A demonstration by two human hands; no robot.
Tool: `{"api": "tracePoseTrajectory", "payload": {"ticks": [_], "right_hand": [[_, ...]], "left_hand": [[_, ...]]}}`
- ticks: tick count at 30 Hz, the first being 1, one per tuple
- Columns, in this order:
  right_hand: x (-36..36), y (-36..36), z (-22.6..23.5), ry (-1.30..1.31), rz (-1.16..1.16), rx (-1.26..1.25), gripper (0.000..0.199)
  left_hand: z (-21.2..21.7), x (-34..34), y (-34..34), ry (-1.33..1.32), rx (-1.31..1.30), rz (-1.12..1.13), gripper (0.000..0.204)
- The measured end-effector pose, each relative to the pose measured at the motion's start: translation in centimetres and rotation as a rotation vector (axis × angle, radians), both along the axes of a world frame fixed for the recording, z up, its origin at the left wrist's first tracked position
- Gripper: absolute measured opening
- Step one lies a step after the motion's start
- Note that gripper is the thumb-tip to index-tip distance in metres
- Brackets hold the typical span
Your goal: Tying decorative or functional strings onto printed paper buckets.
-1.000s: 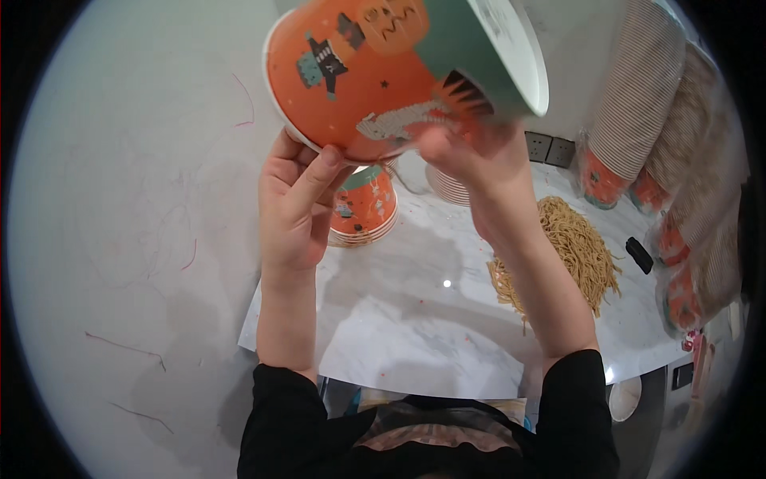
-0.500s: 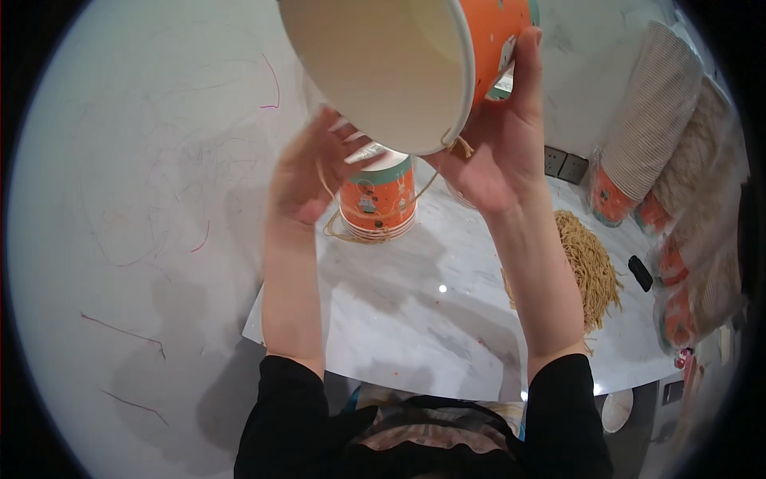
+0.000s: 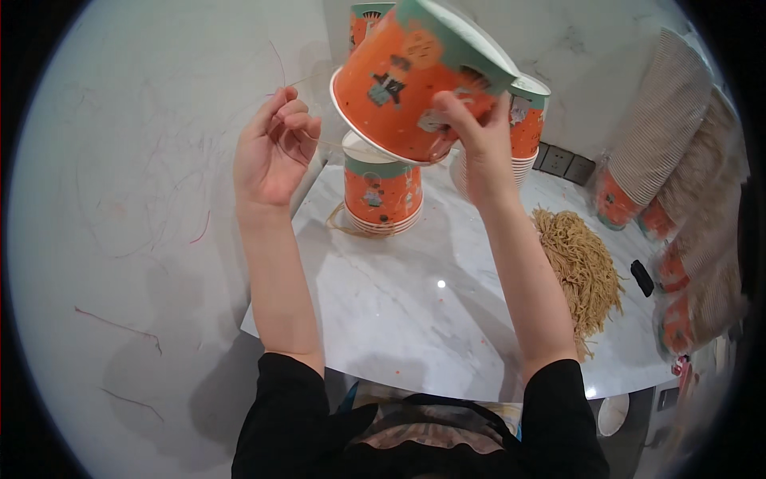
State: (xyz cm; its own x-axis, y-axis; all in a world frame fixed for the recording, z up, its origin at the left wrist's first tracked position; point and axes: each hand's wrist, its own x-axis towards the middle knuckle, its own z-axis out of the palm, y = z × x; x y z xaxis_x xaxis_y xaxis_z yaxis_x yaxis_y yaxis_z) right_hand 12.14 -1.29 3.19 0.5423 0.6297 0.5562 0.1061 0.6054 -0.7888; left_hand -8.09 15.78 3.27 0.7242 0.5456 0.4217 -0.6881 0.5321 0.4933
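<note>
I have the orange paper cup (image 3: 415, 88) tipped up in my right hand (image 3: 479, 156), fingers wrapped over its side near the base, its teal rim pointing far and to the right. My left hand (image 3: 275, 152) is raised to the left of it, loosely curled, thumb and forefinger pinched on what looks like a thin straw-coloured strand (image 3: 307, 80) running toward the cup. By my reckoning I am in the middle of fixing or threading that strand at the cup's bottom; the next move would call for a steady cup and a fine pinch, since the strand is slight and easy to lose.

Below the cup, on the white marble surface (image 3: 399, 319), stands a short stack of like cups (image 3: 381, 191) with a loop of the same fibre about its foot. Another cup stack (image 3: 527, 120) sits just behind my right hand. A heap of tan fibres (image 3: 578, 271) lies to the right, and sleeves of nested cups (image 3: 662, 136) lean at the far right.

I cannot see the cup's inside, nor where the strand ends. The small dark object (image 3: 642, 278) near the heap is too small to tell.
</note>
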Motion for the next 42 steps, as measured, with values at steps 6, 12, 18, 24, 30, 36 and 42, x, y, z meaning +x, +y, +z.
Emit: {"api": "tracePoseTrajectory", "payload": {"ticks": [6,12,18,24,30,36,42], "right_hand": [[0.0,6.4,-2.6,-0.124,-0.169,-0.022,0.116],[-1.4,9.1,-4.5,-0.319,-0.423,-0.124,0.127],[-0.9,9.5,-6.0,-0.398,-0.504,-0.237,0.130],[-0.6,10.0,-8.2,-0.341,-0.445,-0.270,0.132],[0.3,9.4,-11.8,-0.326,-0.397,-0.334,0.133],[0.2,9.5,-13.9,-0.283,-0.350,-0.350,0.136],[0.0,9.0,-14.8,-0.361,-0.440,-0.448,0.140]], "left_hand": [[-0.4,1.2,0.2,0.404,0.184,0.473,0.046],[-1.3,2.6,-0.4,0.732,0.459,0.855,0.073],[-2.2,3.0,1.1,0.880,0.640,0.789,0.066],[-3.1,3.2,2.1,0.957,0.815,0.783,0.053],[-2.2,2.9,0.8,1.299,1.104,0.581,0.054],[-4.3,2.8,2.9,1.270,1.215,0.659,0.051],[-4.0,2.9,2.6,1.494,1.287,0.594,0.049]]}}
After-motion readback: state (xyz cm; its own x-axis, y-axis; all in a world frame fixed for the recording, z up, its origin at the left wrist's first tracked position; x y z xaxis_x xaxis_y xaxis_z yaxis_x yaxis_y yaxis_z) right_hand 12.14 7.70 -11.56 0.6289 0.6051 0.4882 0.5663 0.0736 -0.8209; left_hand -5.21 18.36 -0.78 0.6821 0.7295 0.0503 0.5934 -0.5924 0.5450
